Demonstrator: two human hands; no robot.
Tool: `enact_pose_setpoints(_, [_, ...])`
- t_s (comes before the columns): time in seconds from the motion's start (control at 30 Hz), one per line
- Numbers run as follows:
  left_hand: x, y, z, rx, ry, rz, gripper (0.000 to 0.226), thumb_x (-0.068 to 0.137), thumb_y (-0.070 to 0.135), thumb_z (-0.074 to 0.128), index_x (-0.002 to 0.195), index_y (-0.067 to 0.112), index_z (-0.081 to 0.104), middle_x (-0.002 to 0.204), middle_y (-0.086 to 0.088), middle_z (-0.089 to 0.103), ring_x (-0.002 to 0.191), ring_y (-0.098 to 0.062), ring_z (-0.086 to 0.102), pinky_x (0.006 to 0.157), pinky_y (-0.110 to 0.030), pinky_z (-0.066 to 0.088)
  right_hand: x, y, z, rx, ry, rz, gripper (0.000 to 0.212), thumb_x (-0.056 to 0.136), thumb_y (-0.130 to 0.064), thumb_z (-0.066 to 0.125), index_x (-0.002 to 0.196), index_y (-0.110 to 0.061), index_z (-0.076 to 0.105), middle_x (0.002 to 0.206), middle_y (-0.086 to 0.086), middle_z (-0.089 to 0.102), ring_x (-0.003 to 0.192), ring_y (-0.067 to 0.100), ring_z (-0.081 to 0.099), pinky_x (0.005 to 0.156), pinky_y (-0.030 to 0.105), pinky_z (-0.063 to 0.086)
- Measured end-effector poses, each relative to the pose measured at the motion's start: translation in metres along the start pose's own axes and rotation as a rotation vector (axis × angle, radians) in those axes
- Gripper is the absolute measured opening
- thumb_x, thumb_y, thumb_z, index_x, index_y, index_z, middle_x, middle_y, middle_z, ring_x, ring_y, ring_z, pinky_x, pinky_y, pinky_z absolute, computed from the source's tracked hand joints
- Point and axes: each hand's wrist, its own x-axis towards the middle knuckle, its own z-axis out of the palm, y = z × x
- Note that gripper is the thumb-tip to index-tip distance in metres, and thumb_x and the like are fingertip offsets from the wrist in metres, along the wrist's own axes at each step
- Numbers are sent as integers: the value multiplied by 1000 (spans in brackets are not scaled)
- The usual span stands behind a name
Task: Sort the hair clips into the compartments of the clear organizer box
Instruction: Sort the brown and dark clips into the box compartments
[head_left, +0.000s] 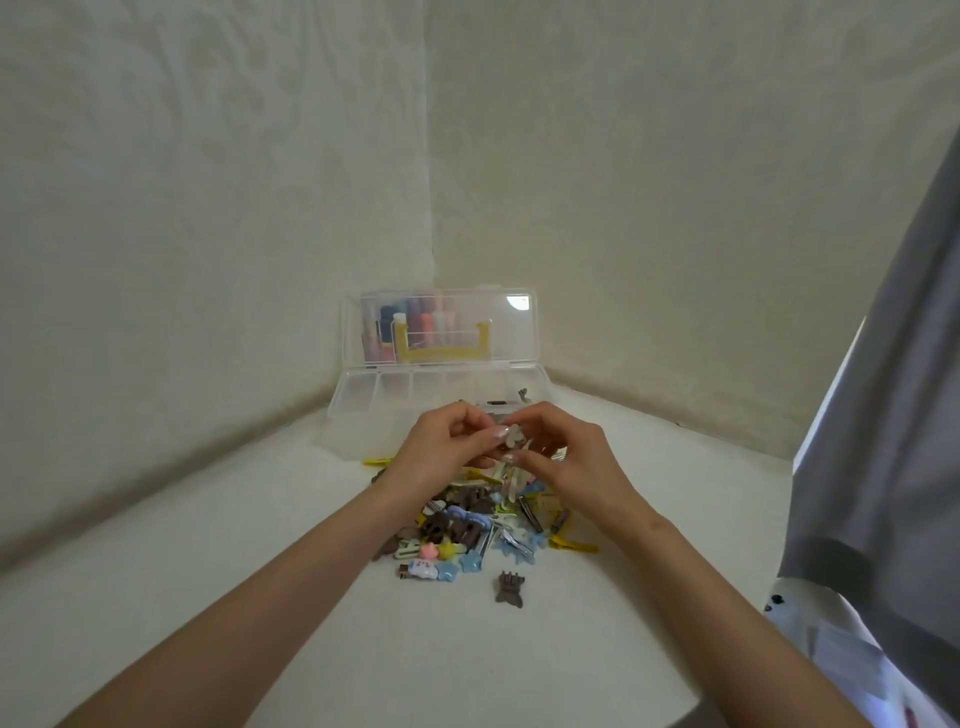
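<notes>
Two hands on one clip right now: left hand (441, 441) and right hand (563, 449) are both pinching a small pale flower-shaped hair clip (511, 435) between fingertips, right above the colourful heap of plastic hair clips (478, 525). The clear plastic organizer box (441, 387) sits open just behind, compartments mostly bare. I'd untangle it gently, then drop it in one slot and keep lookalikes together.

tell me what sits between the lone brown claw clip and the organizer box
In the head view, the clip pile and both hands, left hand and right hand, lie between the brown claw clip and the box.
</notes>
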Motion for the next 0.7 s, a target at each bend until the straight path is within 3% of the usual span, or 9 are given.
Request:
enact_pose_setpoints(0.2, [-8,-1,-21,348,54,126,12,89,19,57,89,10,65,88,0,71,83,-10,66,78,-22,51,0,1,0,-75,57,4,26,71,-18,79,86,-29,61,73,-10,61,65,4,53,68,23,48])
enact_pose_setpoints(0.43, [-15,-13,-58,606,143,149,6,86,15,61,83,18,65,82,7,68,77,-1,61,65,-5,41,7,-1,2,-102,71,-3,22,74,-23,77,88,-30,62,76,-15,61,67,2,53,70,23,48])
enact_pose_setpoints(0.6, [-15,-19,-73,712,125,117,15,84,9,61,82,24,62,82,11,65,84,-6,61,71,-20,45,28,-8,11,-213,133,-79,22,74,-30,76,93,-28,64,79,-20,57,78,6,52,72,23,43])
enact_pose_setpoints(0.7, [-15,-21,-82,795,90,86,26,85,4,58,83,30,61,88,11,66,89,-7,61,78,-27,49,51,-11,21,-333,158,-125,25,79,-28,71,102,-21,66,91,-10,63,88,11,50,78,26,41])
